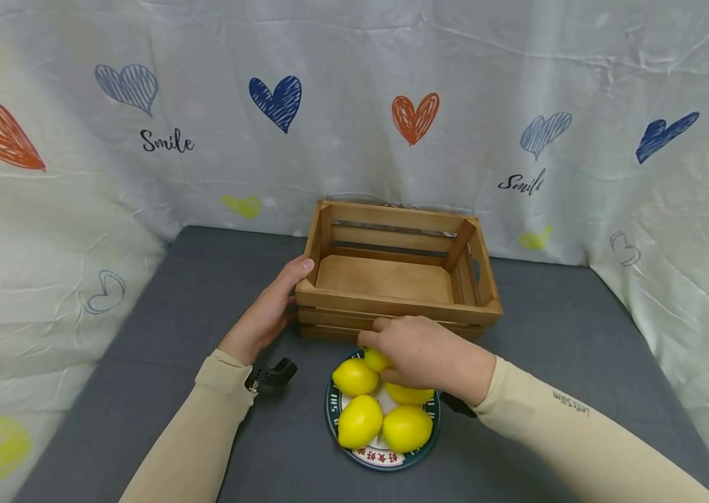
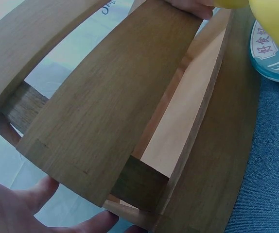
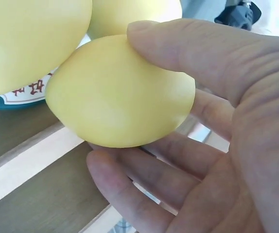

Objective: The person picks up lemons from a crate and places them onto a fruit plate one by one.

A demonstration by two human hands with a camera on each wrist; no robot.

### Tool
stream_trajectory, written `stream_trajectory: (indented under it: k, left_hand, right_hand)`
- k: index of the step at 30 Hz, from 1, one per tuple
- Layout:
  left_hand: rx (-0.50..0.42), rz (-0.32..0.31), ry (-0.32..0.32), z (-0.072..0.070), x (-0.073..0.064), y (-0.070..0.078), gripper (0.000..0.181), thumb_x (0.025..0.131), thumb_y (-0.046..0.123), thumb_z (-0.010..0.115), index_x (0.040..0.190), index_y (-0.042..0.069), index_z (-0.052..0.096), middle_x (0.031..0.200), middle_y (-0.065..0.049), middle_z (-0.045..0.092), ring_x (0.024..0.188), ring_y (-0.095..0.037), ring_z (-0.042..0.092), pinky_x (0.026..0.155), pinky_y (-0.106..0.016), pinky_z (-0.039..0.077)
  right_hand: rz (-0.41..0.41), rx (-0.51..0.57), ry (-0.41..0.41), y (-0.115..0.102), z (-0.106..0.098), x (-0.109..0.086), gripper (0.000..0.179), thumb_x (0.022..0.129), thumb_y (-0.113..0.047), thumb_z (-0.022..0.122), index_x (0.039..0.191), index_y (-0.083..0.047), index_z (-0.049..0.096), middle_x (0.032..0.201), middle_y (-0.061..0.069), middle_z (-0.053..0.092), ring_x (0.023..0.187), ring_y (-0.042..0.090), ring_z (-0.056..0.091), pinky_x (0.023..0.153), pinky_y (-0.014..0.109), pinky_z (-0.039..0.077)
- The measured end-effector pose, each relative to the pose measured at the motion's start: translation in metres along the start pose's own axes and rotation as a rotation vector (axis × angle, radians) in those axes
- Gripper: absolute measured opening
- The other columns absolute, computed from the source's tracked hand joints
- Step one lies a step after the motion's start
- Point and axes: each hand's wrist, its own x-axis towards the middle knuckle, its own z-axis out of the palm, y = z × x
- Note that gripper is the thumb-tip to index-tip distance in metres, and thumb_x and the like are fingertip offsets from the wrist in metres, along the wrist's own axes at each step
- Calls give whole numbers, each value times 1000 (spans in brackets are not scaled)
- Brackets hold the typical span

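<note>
My right hand [image 1: 426, 349] reaches over a plate [image 1: 367, 457] and grips a yellow lemon [image 3: 115, 97] at its far side. In the right wrist view the thumb presses on the lemon from above while the fingers bend beneath it. Several other lemons [image 1: 360, 421] lie on the plate, one of them partly covered by the hand. A slatted wooden crate [image 1: 398, 307] stands just behind the plate. My left hand [image 1: 269, 307] rests against its left end, the top finger at the rim. Spread fingers [image 2: 98, 222] touch the crate's end in the left wrist view.
Dark grey cloth [image 1: 285, 447] covers the table. A white curtain [image 1: 354, 42] printed with hearts closes off the back and both sides, close behind the crate. A black strap [image 1: 275, 374] is on the left wrist, beside the plate.
</note>
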Motion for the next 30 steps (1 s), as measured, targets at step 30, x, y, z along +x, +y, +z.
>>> stream_trajectory:
  k: [30]
  left_hand:
    - [-45,-7,-3,-14,1,-2,89,105,67,46,176,30,7,182,-11,2,163,-50,15,130,-73,14]
  right_hand:
    - [121,219,132,21,11,-45,47,98,-28,83,142,-18,70,141,1,69,118,20,72,96,41,61]
